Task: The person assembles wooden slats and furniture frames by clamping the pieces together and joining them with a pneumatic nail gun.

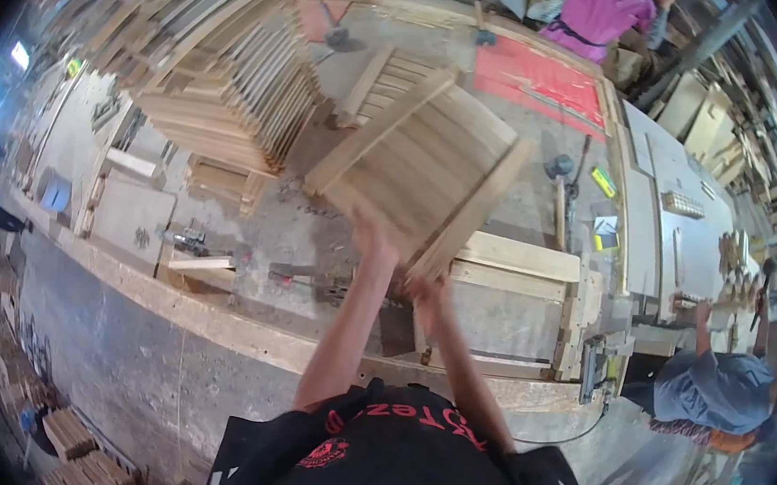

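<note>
A wooden panel (425, 166) with a thicker rail along two opposite sides is held up tilted over the workbench. My left hand (375, 239) is at its near edge, fingers partly hidden against the wood. At the near end of the right-hand rail, my right hand (428, 292) is closed on the panel's corner. Behind the panel lies another slatted wooden piece (396, 82), partly covered. Below and right of my hands, a wooden frame jig (520, 256) sits on the bench.
A tall stack of wooden panels (233, 103) stands at the left. A hammer (560, 190) and a yellow tape measure (603, 182) lie to the right. A clamp-like metal tool (188, 240) rests near the front edge. One person in pink (602, 14) and another in grey (719, 389) are nearby.
</note>
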The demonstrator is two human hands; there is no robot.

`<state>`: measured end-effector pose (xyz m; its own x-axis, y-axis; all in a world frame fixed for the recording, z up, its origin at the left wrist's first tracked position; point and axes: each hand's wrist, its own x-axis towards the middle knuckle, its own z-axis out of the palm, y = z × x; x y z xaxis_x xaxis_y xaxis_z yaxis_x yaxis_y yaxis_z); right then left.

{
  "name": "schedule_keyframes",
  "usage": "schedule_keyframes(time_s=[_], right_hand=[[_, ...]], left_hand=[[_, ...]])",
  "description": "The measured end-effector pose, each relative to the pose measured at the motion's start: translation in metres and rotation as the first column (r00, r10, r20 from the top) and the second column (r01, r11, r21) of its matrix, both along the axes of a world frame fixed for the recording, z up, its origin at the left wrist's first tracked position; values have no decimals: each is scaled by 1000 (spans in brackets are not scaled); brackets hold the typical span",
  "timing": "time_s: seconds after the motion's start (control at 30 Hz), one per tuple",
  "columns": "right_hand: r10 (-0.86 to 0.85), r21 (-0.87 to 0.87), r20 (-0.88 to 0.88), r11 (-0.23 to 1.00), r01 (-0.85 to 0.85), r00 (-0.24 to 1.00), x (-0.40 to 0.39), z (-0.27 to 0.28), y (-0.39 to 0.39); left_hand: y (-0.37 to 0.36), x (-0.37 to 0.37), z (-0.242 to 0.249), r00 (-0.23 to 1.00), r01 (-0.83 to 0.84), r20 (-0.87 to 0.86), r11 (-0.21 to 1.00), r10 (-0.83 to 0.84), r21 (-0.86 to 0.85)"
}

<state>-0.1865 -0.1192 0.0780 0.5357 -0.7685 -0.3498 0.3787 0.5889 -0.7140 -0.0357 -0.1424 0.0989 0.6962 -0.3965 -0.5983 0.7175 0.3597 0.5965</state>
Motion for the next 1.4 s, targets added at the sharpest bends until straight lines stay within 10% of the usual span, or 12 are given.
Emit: schedule_keyframes(time_s=[0.07, 0.1, 0.13, 0.2, 0.33, 0.53, 0.77, 0.83, 0.9, 1.0, 1.13, 1.4], right_hand=[[262, -55, -290, 956, -289, 921, -53, 7, 35], [390, -95, -490, 865, -493, 779, -79, -1, 40], [440, -164, -671, 697, -698, 597, -99, 6, 42], [307, -68, -941, 237, -969, 142, -154, 45, 39], [-227, -654, -749, 403, -640, 623, -234, 25, 11], [-207, -548, -833, 438, -713, 514, -311, -71, -21], [-262, -561, -828, 427, -709, 497, -377, -128, -14], [-283, -556, -831, 422, -716, 479, -374, -139, -10], [-313, -557, -830, 425, -713, 462, -366, -129, -7], [-405, -617, -782, 400, -677, 474, -363, -125, -11], [-470, -607, -778, 391, -692, 416, -358, -128, -9], [-476, -586, -795, 439, -682, 376, -350, -135, -5]], left_hand=[[36, -34, -27, 998, 57, 12, 981, -55, -187], [43, -44, -46, 998, 15, 63, 1000, -16, 10], [54, -55, -65, 993, -37, 118, 975, 11, 218], [75, -69, -85, 974, 187, 129, 982, -188, 20], [67, -107, -85, 885, 216, 233, 800, -402, 560], [45, -151, -136, 530, 314, 314, 526, -788, 791], [55, -220, -127, -74, -136, -108, -97, -991, 986], [60, -215, -104, -159, -180, -149, -119, -976, 976], [78, -205, -102, 8, -254, 18, 15, -1000, 967], [97, -192, -141, 240, -274, -176, -240, -955, 931], [104, -193, -167, 150, -94, 12, -2, -989, 996], [109, -188, -171, -36, -25, 21, 22, -999, 999]])
